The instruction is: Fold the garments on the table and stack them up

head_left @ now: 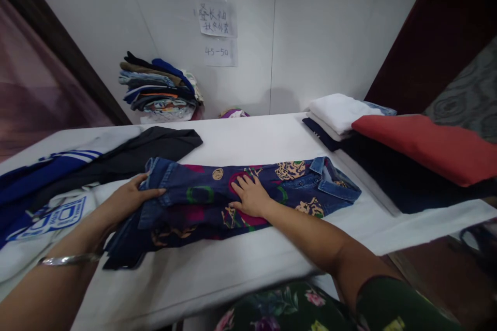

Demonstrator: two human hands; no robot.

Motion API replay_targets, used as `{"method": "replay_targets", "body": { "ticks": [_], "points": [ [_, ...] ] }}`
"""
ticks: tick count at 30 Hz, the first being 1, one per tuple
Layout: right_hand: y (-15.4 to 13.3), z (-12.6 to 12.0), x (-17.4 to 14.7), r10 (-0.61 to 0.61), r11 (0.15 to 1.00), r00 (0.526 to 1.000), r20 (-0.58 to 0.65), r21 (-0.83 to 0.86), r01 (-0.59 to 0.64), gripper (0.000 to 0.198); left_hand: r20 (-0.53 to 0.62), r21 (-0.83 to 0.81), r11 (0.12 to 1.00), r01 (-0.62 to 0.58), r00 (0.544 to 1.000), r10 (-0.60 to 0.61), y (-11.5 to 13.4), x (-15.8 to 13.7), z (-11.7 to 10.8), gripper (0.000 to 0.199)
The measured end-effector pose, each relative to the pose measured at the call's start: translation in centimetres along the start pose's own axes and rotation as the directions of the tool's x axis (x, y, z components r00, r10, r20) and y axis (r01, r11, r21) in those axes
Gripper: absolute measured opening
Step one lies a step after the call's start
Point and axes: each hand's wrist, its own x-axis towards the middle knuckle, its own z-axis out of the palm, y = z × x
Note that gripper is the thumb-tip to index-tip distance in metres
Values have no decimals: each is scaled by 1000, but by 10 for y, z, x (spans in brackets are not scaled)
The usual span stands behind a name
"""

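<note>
A patterned denim shirt (212,186) lies lengthwise across the white-covered table, its long sides folded in and its collar (336,189) pointing right. Tan, green and magenta designs cover the dark blue cloth. At the left end, my left hand (134,197) grips the shirt's hem, thumb on top and the other fingers partly hidden. My right hand (250,196) rests on the middle of the shirt, fingers spread flat. Below my left wrist, a dark flat item (124,261) with a shiny edge sticks out; its kind is unclear.
Loose clothes, including a dark grey garment (166,145) and a blue one with white stripes (50,170), lie at the left. Folded clothes stand in a tall stack (159,90) at the back left. At the right are folded white (337,111) and red (427,142) garments.
</note>
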Motion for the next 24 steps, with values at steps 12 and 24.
{"method": "replay_targets", "body": {
  "ticks": [12, 24],
  "points": [
    [19, -24, -7, 212, 359, 973, -89, 933, 7, 65, 195, -299, 897, -325, 900, 391, 143, -47, 27, 65],
    [72, -64, -75, 518, -531, 854, 39, 798, 285, 43, 437, 24, 725, -689, 659, 612, 230, -69, 186, 53]
  ]
}}
